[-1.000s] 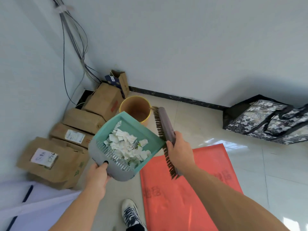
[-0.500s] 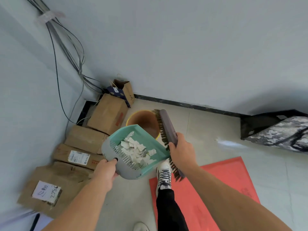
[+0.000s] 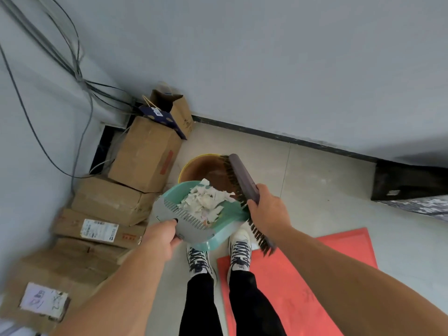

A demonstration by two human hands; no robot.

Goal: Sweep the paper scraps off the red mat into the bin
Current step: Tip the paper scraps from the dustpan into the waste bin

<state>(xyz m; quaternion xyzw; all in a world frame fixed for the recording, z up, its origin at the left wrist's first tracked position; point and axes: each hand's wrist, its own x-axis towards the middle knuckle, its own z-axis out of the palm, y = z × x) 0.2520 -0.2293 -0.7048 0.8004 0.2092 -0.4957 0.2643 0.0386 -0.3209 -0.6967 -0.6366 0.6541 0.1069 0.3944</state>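
Observation:
My left hand [image 3: 161, 236] grips the handle of a teal and grey dustpan [image 3: 194, 218]. The pan is tilted over the near rim of the yellow bin [image 3: 194, 163], which stands on the floor ahead of my feet. White paper scraps [image 3: 206, 200] are piled at the pan's front lip, right above the bin's opening. My right hand [image 3: 268, 212] holds a dark hand brush [image 3: 242, 183] by its back, bristles facing the pan, its far end over the bin. The red mat [image 3: 303, 275] lies at the lower right, with my right shoe on its corner.
Cardboard boxes [image 3: 145, 154] are stacked along the left wall, close to the bin. Cables [image 3: 72, 69] hang down in the corner. A dark patterned bag [image 3: 409, 187] sits by the right wall. My two legs and shoes [image 3: 218, 258] stand just behind the bin.
I have stepped closer to the bin. The dustpan has moved forward over the bin's rim and tipped, and the scraps have slid to its front lip. The brush came along beside it.

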